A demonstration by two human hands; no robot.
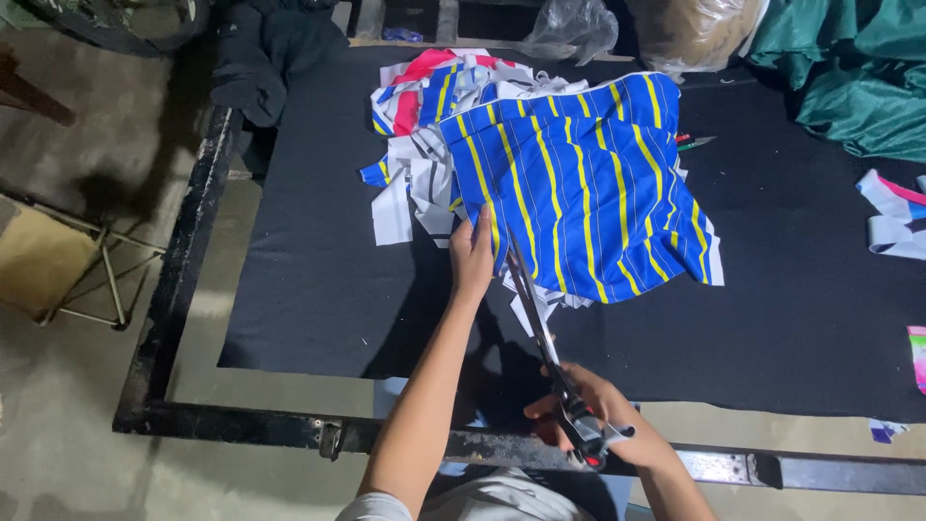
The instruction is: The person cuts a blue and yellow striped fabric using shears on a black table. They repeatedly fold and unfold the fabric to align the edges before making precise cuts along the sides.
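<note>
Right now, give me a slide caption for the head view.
Left hand pins striped fabric while right hand works scissors at its edge.

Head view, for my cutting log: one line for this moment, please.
left hand: pressing striped fabric | right hand: holding scissors | blades at fabric edge | table
</note>
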